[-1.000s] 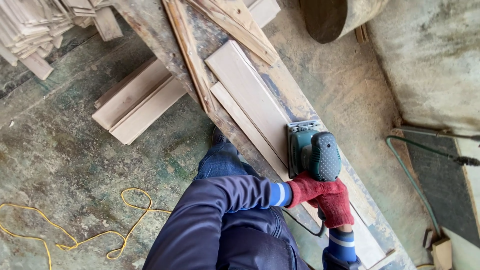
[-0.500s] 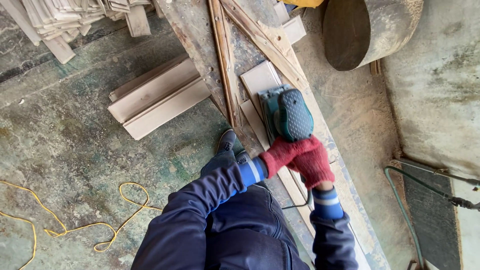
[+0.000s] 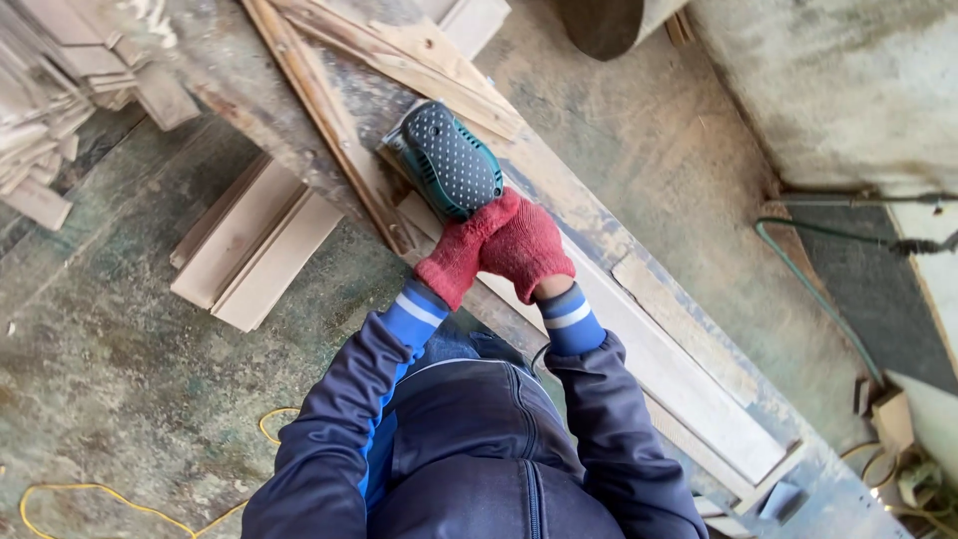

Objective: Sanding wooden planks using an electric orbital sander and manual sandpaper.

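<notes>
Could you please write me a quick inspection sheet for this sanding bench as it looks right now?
Surface: long, worn workbench, dusty and stained.
Job's things: green sander resting on a pale board that lies along the bench.
Clutter: loose wooden strips at the bench's far end; planks on the floor; stacked offcuts at upper left.
Grippers: left hand and right hand, both in red gloves, gripping the sander's rear.
Cables: yellow cord on the floor; green hose at right.
Surroundings: concrete floor, dusty; a round drum beyond the bench.
</notes>
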